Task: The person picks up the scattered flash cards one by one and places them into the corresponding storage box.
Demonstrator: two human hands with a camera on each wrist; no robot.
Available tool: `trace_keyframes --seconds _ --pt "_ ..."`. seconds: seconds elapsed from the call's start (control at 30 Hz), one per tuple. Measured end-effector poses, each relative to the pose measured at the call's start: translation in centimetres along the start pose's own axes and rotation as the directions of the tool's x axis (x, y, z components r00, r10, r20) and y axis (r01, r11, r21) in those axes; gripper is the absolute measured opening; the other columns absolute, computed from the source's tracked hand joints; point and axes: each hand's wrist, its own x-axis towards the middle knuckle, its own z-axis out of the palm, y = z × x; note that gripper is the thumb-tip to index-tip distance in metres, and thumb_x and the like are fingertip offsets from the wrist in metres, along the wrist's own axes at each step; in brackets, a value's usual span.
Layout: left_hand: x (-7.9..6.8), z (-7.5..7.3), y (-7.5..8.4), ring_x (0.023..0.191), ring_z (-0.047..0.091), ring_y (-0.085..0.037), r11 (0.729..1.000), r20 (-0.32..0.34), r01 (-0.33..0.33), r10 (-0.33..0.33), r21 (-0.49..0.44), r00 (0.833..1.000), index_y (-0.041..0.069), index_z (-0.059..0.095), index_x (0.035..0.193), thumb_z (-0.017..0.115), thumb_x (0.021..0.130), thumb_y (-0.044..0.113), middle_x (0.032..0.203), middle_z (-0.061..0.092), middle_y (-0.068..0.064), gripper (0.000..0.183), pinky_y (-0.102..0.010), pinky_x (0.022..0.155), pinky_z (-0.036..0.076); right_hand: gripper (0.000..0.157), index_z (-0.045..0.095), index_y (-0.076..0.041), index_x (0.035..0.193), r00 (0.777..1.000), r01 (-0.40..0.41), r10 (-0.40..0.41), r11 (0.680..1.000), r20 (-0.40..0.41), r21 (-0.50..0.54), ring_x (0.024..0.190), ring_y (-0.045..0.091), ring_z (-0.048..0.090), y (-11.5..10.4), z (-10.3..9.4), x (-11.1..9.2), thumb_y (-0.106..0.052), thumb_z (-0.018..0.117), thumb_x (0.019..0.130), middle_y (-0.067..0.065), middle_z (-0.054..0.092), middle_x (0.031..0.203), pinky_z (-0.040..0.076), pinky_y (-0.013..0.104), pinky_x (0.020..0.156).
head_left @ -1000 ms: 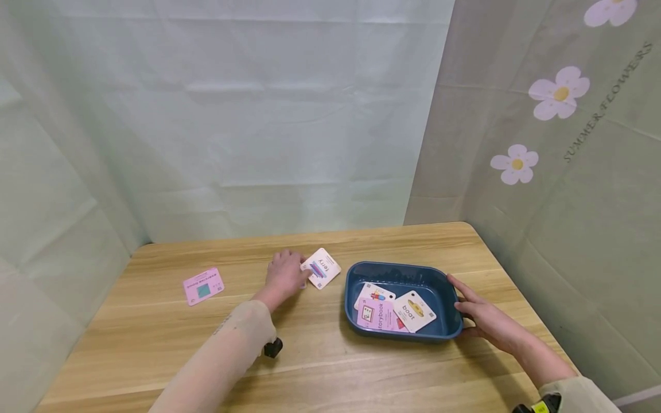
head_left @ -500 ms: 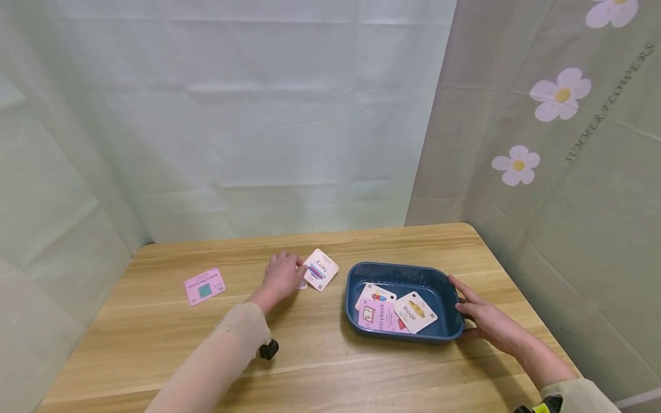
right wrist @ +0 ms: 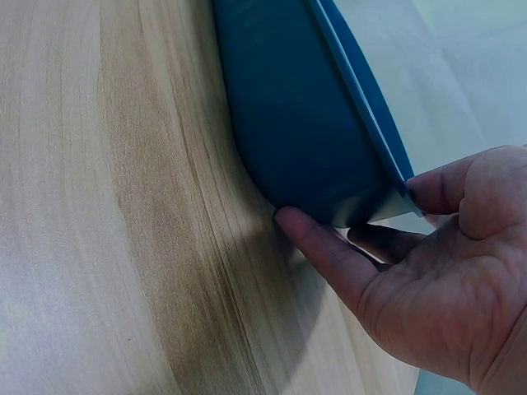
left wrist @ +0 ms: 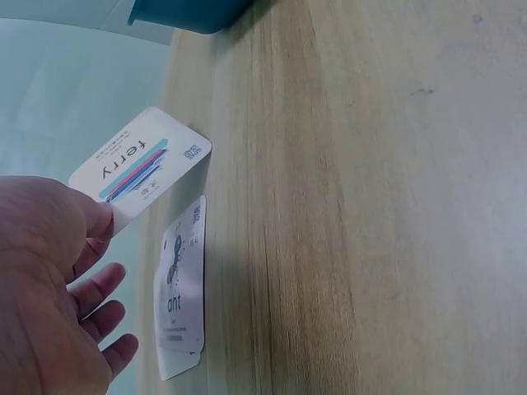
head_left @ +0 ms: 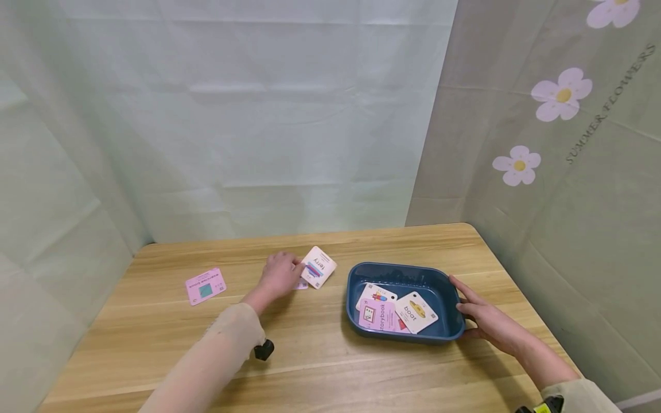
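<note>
My left hand point(head_left: 280, 273) pinches a white ferry flashcard point(head_left: 318, 267) at its edge, thumb on the printed face. In the left wrist view the ferry card tilts above the tabletop, while the other fingers curl loosely. Below it lies an ant flashcard point(left wrist: 183, 280) with another card partly hidden under it. My right hand point(head_left: 485, 321) holds the right end of a dark blue plastic basin point(head_left: 400, 269), fingers on its rim and outer wall. Inside the basin are a boat card point(head_left: 416, 312), a pink storybook card point(head_left: 376, 315) and a partly covered picture card point(head_left: 379, 293).
A pink exercise book card point(head_left: 205, 286) lies at the left of the wooden table point(head_left: 330, 367). Pale cloth curtains point(head_left: 258, 115) stand behind the table and along its sides, with printed flowers point(head_left: 562, 94) on the right.
My left hand has drawn slightly left with the ferry card, and the card's tilt has shifted. The right hand and the basin stay in place.
</note>
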Motion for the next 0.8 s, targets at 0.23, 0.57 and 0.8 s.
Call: trace_keyframes --seconds 0.23,0.57,0.8 --pt "-0.3 -0.4 -0.2 0.121 0.045 -0.041 1.000 -0.019 -0.007 0.006 -0.025 1.000 0.001 0.067 0.113 0.055 0.105 0.028 0.124 0.058 -0.020 0.031 -0.055 0.101 0.040 0.067 0.000 -0.030 0.165 1.000 -0.004 0.004 1.000 0.007 0.005 0.147 0.058 0.002 0.1 0.0 -0.1 -0.012 0.034 0.110 0.020 -0.023 0.166 0.050 0.060 0.097" --pt "-0.9 -1.2 -0.2 0.127 0.041 -0.042 0.997 -0.023 0.008 -0.009 -0.073 1.000 0.000 0.065 0.117 0.055 0.105 0.029 0.133 0.054 -0.023 0.033 -0.057 0.108 0.036 0.067 -0.001 -0.030 0.165 1.000 -0.011 0.011 1.000 0.011 0.011 0.148 0.058 0.001 0.1 0.0 -0.1 -0.011 0.033 0.110 0.021 -0.024 0.166 0.051 0.060 0.096" --pt "-1.1 -1.8 0.0 0.127 0.042 -0.042 0.996 -0.053 -0.029 0.025 -0.081 0.998 0.002 0.066 0.113 0.056 0.104 0.028 0.131 0.056 -0.022 0.029 -0.057 0.107 0.037 0.068 -0.003 -0.030 0.165 1.000 -0.003 0.003 1.000 0.016 0.002 0.147 0.059 0.000 0.1 -0.1 -0.1 -0.011 0.033 0.110 0.022 -0.025 0.165 0.050 0.062 0.096"
